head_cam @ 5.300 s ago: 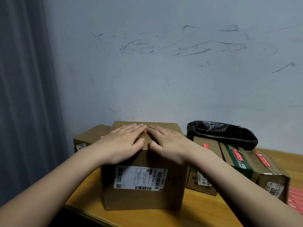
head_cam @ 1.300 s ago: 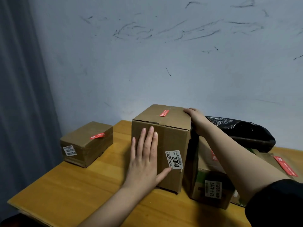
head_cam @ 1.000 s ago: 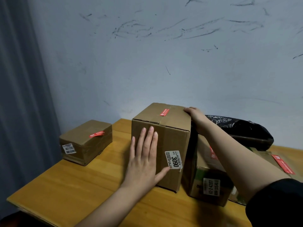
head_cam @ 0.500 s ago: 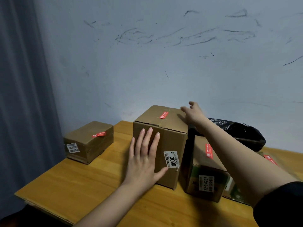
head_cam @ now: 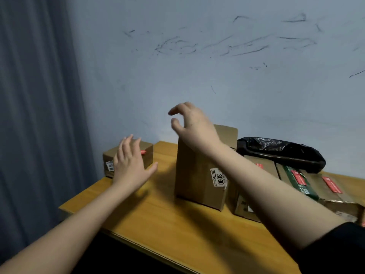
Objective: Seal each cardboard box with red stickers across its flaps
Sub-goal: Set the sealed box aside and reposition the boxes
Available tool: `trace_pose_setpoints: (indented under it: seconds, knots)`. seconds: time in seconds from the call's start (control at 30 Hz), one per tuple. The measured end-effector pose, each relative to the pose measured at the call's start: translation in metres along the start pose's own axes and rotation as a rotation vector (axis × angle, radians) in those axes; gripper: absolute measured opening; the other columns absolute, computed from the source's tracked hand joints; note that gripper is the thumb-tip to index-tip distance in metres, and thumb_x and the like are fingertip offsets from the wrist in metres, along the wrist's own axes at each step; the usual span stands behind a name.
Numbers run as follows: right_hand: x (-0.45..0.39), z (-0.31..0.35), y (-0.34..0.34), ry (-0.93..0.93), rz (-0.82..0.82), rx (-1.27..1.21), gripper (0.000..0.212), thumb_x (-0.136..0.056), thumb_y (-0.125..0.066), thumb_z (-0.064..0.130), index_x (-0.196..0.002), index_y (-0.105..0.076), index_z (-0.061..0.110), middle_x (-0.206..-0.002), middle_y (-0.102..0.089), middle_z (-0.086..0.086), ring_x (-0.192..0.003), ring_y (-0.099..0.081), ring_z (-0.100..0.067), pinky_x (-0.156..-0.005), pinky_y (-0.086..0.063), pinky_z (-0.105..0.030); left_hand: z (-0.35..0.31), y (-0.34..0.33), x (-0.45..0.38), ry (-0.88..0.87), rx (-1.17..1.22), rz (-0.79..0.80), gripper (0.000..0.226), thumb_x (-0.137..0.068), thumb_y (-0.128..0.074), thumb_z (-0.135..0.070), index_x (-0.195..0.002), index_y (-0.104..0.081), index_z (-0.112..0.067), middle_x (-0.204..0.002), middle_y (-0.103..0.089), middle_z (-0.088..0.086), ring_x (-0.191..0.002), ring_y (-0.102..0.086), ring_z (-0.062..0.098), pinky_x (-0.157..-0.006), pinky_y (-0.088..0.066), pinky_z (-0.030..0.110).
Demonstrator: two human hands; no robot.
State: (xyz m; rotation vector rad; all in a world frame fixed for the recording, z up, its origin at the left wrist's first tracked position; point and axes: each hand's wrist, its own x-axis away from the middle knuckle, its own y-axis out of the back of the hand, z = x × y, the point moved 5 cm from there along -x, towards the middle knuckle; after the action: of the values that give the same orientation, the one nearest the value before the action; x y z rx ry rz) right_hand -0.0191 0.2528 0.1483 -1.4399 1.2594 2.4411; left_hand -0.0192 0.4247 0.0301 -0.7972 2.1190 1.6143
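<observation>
- Two hands are hovering free: the left hand [head_cam: 131, 165] is spreading straight fingers above the table, the right hand [head_cam: 192, 125] is loosely curled, holding nothing.
- Standing mid-table, the tall brown cardboard box [head_cam: 199, 175] labelled 3090 is untouched now; half a second ago both hands were on it.
- Judging the step: box set aside, so the next move is calling for another box or red sticker [head_cam: 299, 177].

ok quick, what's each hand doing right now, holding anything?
Left hand: open, fingers straight, holding nothing.
Right hand: open, fingers loosely curled above the tall box, holding nothing.
</observation>
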Motion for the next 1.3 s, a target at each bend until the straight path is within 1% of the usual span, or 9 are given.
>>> trace_pose_setpoints:
  seconds: [0.13, 0.2, 0.4, 0.53, 0.7, 0.87, 1.07, 1.17, 1.3]
  knots:
    - [0.010, 0.042, -0.044, 0.109, 0.113, 0.156, 0.036, -0.094, -0.047, 0.026, -0.128, -0.053, 0.017, -0.126, -0.056, -0.005, -0.115, -0.053, -0.025, -0.087, -0.042, -0.036, 0.045, -0.002, -0.009, 0.149, -0.022, 0.059, 0.101, -0.078, -0.060, -0.064, -0.150, -0.011, -0.014, -0.159, -0.003, 0.013, -0.146, -0.002, 0.030, -0.116, -0.014, 0.050]
    - [0.012, 0.052, -0.068, 0.121, 0.177, 0.180, 0.039, -0.095, -0.046, 0.025, -0.132, -0.049, 0.015, -0.130, -0.054, -0.007, -0.118, -0.050, -0.026, -0.088, -0.043, -0.037, 0.066, -0.007, -0.012, 0.203, -0.045, 0.102, 0.107, -0.076, -0.059, -0.069, -0.151, -0.007, -0.014, -0.159, -0.001, 0.014, -0.147, 0.000, 0.032, -0.116, -0.013, 0.051]
    - [0.019, 0.033, -0.143, -0.085, 0.433, 0.100, 0.047, -0.096, -0.045, 0.026, -0.140, -0.037, 0.012, -0.139, -0.044, -0.011, -0.125, -0.044, -0.031, -0.096, -0.041, -0.041, 0.109, -0.025, -0.021, 0.386, -0.003, 0.187, 0.117, -0.069, -0.064, -0.072, -0.152, -0.002, -0.018, -0.159, 0.003, 0.015, -0.146, -0.002, 0.034, -0.116, -0.016, 0.051]
    - [0.025, 0.003, -0.183, -0.213, 0.560, 0.080, 0.049, -0.095, -0.047, 0.025, -0.140, -0.035, 0.012, -0.138, -0.043, -0.013, -0.125, -0.044, -0.032, -0.095, -0.042, -0.042, 0.128, -0.047, -0.030, 0.456, 0.050, 0.221, 0.123, -0.063, -0.069, -0.073, -0.152, -0.002, -0.021, -0.160, 0.004, 0.015, -0.147, -0.001, 0.034, -0.116, -0.015, 0.052]
    - [0.027, -0.023, -0.217, -0.319, 0.621, 0.070, 0.052, -0.094, -0.050, 0.026, -0.141, -0.033, 0.012, -0.142, -0.040, -0.012, -0.128, -0.042, -0.031, -0.101, -0.042, -0.043, 0.132, -0.073, -0.046, 0.491, 0.133, 0.253, 0.126, -0.061, -0.072, -0.071, -0.152, 0.001, -0.023, -0.159, 0.008, 0.014, -0.146, 0.001, 0.036, -0.115, -0.013, 0.053]
    - [0.021, -0.023, -0.239, -0.302, 0.622, 0.061, 0.052, -0.096, -0.048, 0.026, -0.143, -0.031, 0.012, -0.141, -0.039, -0.013, -0.128, -0.041, -0.032, -0.100, -0.040, -0.043, 0.137, -0.097, -0.051, 0.530, 0.219, 0.227, 0.128, -0.058, -0.076, -0.069, -0.150, 0.003, -0.027, -0.158, 0.010, 0.012, -0.145, -0.005, 0.038, -0.114, -0.020, 0.055]
    - [0.018, -0.033, -0.253, -0.401, 0.617, -0.036, 0.057, -0.093, -0.051, 0.025, -0.144, -0.029, 0.012, -0.141, -0.037, -0.013, -0.131, -0.039, -0.033, -0.105, -0.037, -0.043, 0.141, -0.105, -0.055, 0.551, 0.347, 0.108, 0.113, -0.063, -0.081, -0.055, -0.148, -0.012, -0.025, -0.153, -0.009, 0.012, -0.134, -0.029, 0.042, -0.107, -0.034, 0.053]
    - [0.019, -0.040, -0.251, -0.468, 0.601, -0.088, 0.063, -0.093, -0.053, 0.025, -0.147, -0.023, 0.012, -0.147, -0.031, -0.013, -0.135, -0.034, -0.033, -0.109, -0.032, -0.043, 0.144, -0.101, -0.053, 0.554, 0.385, 0.062, 0.107, -0.062, -0.083, -0.050, -0.145, -0.019, -0.026, -0.148, -0.017, 0.011, -0.130, -0.034, 0.041, -0.105, -0.037, 0.050]
    - [0.019, -0.045, -0.242, -0.512, 0.540, -0.129, 0.069, -0.093, -0.054, 0.027, -0.150, -0.017, 0.011, -0.152, -0.024, -0.012, -0.139, -0.029, -0.033, -0.112, -0.028, -0.041, 0.145, -0.090, -0.045, 0.532, 0.481, 0.043, 0.105, -0.063, -0.085, -0.046, -0.144, -0.020, -0.028, -0.147, -0.018, 0.008, -0.129, -0.038, 0.035, -0.106, -0.036, 0.045]
